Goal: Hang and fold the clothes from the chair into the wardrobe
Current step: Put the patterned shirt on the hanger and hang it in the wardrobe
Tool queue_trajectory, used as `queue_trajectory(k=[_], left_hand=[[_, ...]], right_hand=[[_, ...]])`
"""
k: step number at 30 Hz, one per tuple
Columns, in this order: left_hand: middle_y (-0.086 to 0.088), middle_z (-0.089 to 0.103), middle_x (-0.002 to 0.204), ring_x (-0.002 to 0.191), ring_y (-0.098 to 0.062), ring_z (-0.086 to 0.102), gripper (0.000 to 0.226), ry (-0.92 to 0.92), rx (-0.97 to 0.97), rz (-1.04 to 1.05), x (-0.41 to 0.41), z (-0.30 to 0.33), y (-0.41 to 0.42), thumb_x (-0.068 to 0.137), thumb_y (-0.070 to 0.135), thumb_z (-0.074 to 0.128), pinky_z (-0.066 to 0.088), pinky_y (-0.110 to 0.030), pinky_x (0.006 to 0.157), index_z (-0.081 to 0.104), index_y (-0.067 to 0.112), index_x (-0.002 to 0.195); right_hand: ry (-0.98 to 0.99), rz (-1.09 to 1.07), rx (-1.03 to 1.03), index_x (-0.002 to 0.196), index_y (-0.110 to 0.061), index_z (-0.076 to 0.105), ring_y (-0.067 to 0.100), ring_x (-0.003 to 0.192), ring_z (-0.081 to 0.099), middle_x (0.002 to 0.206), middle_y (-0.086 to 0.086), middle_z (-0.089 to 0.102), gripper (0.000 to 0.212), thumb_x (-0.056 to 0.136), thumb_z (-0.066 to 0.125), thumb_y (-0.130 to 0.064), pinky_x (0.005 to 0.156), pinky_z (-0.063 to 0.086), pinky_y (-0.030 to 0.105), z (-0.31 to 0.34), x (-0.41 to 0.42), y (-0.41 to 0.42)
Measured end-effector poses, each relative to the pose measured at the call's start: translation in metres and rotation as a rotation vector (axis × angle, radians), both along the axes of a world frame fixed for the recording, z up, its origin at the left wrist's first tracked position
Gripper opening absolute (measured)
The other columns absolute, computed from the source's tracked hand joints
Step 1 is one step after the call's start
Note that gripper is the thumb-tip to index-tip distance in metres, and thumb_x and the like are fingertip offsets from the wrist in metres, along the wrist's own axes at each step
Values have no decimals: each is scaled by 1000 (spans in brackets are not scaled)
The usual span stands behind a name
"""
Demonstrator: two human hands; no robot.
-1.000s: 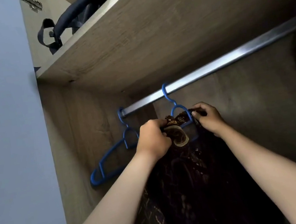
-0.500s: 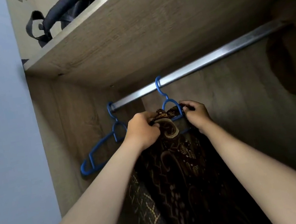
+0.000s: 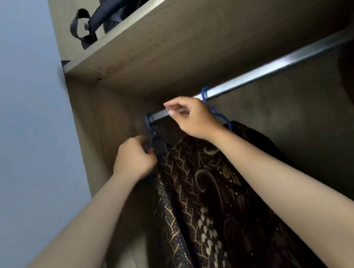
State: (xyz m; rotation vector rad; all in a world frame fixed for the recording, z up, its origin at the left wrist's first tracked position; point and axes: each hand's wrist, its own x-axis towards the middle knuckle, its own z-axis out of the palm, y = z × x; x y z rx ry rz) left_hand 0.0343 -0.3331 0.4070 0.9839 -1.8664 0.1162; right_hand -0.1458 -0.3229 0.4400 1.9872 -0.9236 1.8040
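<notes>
My left hand [image 3: 133, 158] is pinching the empty blue plastic hanger [image 3: 158, 145] at far left; my right hand [image 3: 192, 117], fingers loosely curled, is holding nothing. The dark gold-patterned garment [image 3: 215, 197] is hanging on the metal rail [image 3: 276, 67]; tugging the hanger risks snagging and dislodging it.

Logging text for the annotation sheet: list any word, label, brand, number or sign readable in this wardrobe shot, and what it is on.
None: no readable text anywhere in the head view.
Patterned garment: gold motifs only, no label showing.
Blue hangers, rail, shelf, dark bag on it: no markings visible.
</notes>
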Motion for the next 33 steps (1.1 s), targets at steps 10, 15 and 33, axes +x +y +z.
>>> queue_trajectory(k=[10,15,33], left_hand=[[-9,64,110,105,-32,61,32,-292,-73,231,16,-14,-24,82,27,67,52,-38,78,62,17,112],[-7,61,117,110,-30,57,31,-389,-159,331,18,-14,-31,85,23,59,49,-37,78,59,20,116],[-4,44,135,124,-24,38,70,-668,-167,472,23,-10,-34,80,17,67,49,-37,91,35,16,143]], right_hand=[[27,-214,580,135,-9,47,26,117,54,131,14,52,74,70,82,-5,98,46,36,14,-9,-66],[0,-194,679,142,-10,39,29,126,49,138,14,48,93,62,87,-9,105,42,44,26,-7,-86],[88,-150,845,143,-11,38,27,127,46,138,12,49,75,77,72,0,107,38,37,15,4,-125]])
